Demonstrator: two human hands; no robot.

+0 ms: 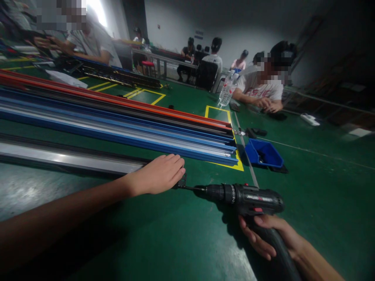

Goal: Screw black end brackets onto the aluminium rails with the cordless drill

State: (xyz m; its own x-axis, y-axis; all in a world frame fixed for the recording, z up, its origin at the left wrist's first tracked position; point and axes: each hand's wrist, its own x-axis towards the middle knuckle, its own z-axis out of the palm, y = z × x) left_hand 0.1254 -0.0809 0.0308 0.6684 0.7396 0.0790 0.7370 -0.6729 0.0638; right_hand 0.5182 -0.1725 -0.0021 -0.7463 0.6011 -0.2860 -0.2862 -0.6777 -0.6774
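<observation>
My right hand is wrapped round the handle of a black cordless drill. The drill lies level, and its long bit points left at a small black end piece. That piece sits at the near end of a black and silver metal profile. Across the profile's end lies my left hand, its fingers closed over the rail and the end piece. The exact contact of the bit's tip with the end piece is too small to make out.
Beyond the profile lie several blue rails and an orange rail side by side. A blue parts bin stands to the right on the green table. Farther back are clear plastic bottles and a co-worker seated across.
</observation>
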